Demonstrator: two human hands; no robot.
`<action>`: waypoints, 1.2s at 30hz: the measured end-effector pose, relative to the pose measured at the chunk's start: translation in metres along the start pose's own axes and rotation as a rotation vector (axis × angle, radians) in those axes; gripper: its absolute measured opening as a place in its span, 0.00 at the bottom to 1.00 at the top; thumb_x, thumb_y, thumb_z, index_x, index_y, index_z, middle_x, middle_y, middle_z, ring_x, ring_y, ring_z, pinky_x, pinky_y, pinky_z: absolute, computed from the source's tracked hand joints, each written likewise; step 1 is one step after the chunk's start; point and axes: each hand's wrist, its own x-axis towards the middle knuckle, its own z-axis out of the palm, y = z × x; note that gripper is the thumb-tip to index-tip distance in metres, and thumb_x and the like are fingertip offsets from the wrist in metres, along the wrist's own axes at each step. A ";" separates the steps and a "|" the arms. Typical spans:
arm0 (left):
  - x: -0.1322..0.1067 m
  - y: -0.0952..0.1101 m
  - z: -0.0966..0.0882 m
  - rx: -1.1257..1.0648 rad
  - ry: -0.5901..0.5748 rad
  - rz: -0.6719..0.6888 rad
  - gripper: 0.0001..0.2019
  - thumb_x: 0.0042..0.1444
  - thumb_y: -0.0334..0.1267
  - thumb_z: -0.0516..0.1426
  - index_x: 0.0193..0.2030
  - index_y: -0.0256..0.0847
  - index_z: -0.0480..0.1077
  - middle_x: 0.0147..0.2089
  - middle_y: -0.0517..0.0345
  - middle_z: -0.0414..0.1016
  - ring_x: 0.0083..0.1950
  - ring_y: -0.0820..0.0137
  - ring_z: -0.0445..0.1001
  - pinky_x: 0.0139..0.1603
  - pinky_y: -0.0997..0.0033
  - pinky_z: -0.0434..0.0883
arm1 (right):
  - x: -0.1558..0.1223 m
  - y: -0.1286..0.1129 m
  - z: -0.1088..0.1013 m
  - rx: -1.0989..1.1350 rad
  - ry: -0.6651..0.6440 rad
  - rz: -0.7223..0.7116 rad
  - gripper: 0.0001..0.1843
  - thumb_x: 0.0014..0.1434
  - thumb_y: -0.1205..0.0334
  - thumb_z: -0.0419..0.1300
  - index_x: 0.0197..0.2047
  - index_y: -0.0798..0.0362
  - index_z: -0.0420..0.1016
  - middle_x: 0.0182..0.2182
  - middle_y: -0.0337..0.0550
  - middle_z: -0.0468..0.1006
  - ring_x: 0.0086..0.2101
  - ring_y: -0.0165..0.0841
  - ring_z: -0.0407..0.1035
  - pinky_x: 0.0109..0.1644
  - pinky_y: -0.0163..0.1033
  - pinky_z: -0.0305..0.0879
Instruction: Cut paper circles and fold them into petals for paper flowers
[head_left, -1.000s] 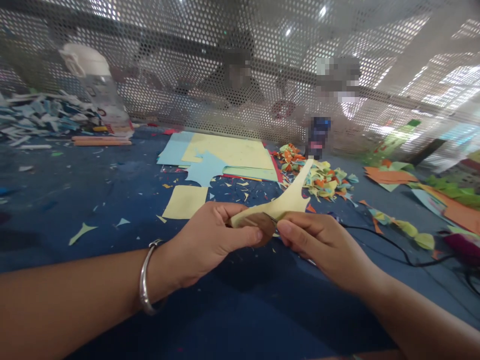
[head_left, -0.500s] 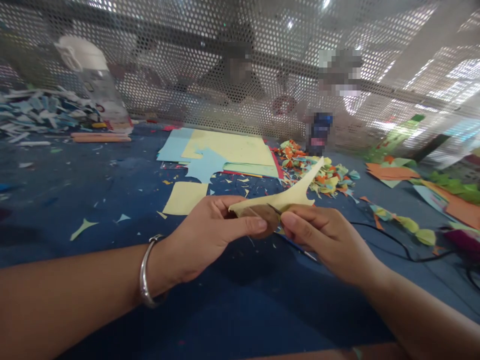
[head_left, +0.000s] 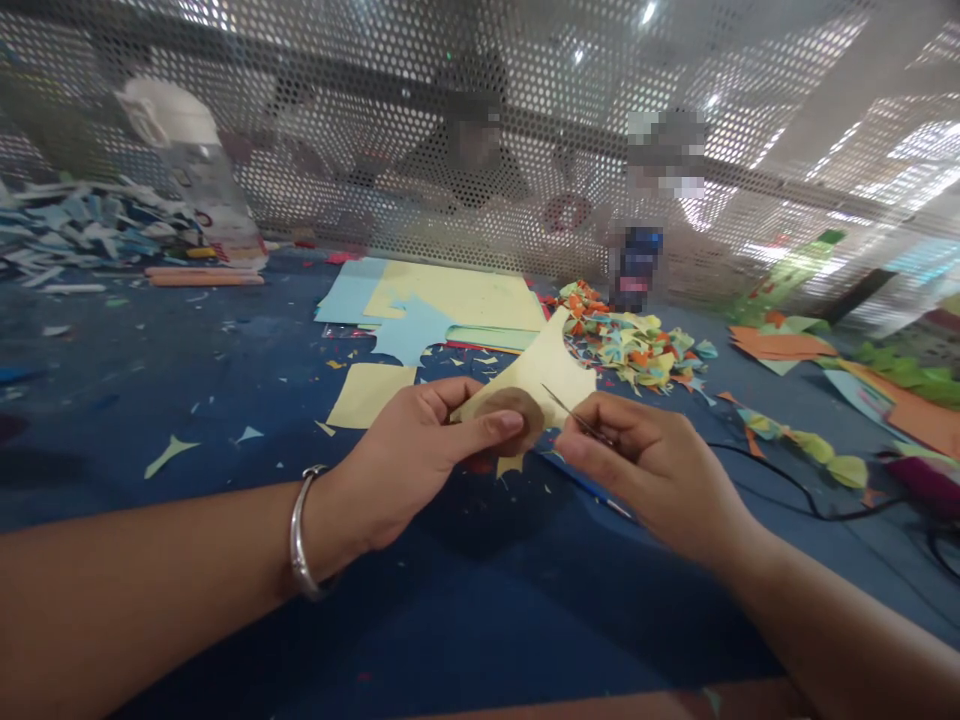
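My left hand (head_left: 420, 450) pinches a sheet of pale yellow paper (head_left: 532, 365) with curved cut-outs along its edge. Under the thumb, a round brown disc (head_left: 517, 420) lies flat against that paper. My right hand (head_left: 645, 460) is closed around small scissors (head_left: 574, 408); a thin, dark, pointed blade shows over the paper, while the handles are hidden in the fingers. A small yellow scrap (head_left: 510, 466) is visible just below the disc. Both hands are above the blue table (head_left: 225, 370).
Stacked coloured sheets (head_left: 457, 290), a cut blue piece (head_left: 412, 330) and a yellow square (head_left: 371, 395) lie ahead. Colourful paper bits (head_left: 637, 345) are heaped to their right. A bottle (head_left: 210, 180) stands back left; a black cable (head_left: 780, 475) runs at right. People sit behind a perforated screen (head_left: 337, 130).
The yellow paper has turned so its broad face shows, and its tip has swung left. The scissors have backed slightly away from the disc, showing more blade.
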 end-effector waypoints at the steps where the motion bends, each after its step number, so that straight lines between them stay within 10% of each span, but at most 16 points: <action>1: 0.000 0.000 0.000 0.008 -0.021 0.001 0.11 0.52 0.42 0.70 0.35 0.37 0.77 0.31 0.62 0.78 0.31 0.77 0.71 0.32 0.78 0.66 | 0.000 0.000 0.001 -0.019 0.011 -0.004 0.19 0.64 0.47 0.63 0.31 0.53 0.69 0.22 0.31 0.60 0.22 0.24 0.50 0.24 0.33 0.47; 27: -0.001 -0.007 -0.003 0.269 -0.073 0.084 0.14 0.51 0.46 0.69 0.30 0.38 0.75 0.28 0.62 0.74 0.30 0.75 0.67 0.32 0.75 0.61 | 0.004 0.000 0.009 0.059 -0.005 0.023 0.16 0.63 0.50 0.62 0.32 0.54 0.73 0.24 0.36 0.64 0.25 0.28 0.56 0.28 0.34 0.55; 36: -0.005 -0.004 0.002 0.225 -0.059 0.067 0.16 0.61 0.52 0.62 0.37 0.40 0.81 0.35 0.54 0.82 0.37 0.68 0.77 0.35 0.74 0.73 | 0.003 -0.002 0.008 0.006 0.013 -0.005 0.18 0.63 0.51 0.62 0.27 0.52 0.67 0.21 0.32 0.58 0.23 0.26 0.51 0.25 0.33 0.52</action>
